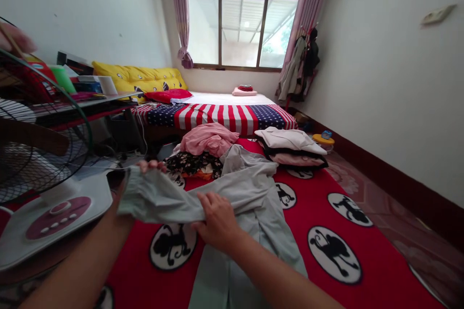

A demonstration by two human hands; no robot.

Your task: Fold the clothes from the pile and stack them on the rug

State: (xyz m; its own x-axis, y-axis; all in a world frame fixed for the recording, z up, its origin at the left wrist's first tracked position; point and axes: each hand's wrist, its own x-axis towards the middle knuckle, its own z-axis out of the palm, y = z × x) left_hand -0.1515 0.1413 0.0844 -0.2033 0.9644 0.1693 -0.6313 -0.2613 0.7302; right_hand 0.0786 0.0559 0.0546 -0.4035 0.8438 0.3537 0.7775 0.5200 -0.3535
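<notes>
A pale grey-green long-sleeved top (261, 222) lies spread on a red blanket (250, 294) with monkey prints. One of its sleeves is stretched out to the left, lifted off the blanket. My left hand (151, 166) is closed on that sleeve near the gathered cuff; the fabric hides most of the hand, and only fingertips show over its upper edge. Farther along the same sleeve, my right hand (219, 219) grips the cloth with fingers on top and thumb at the lower edge. The top's far end reaches a heap of clothes.
Pink cloth (210, 139) and a black floral garment (195, 163) make up the heap. At its right stands a folded stack topped by a white garment (288, 139). A fan (61, 217) stands close on the left, below a cluttered table (101, 101). Behind is a bed (217, 115).
</notes>
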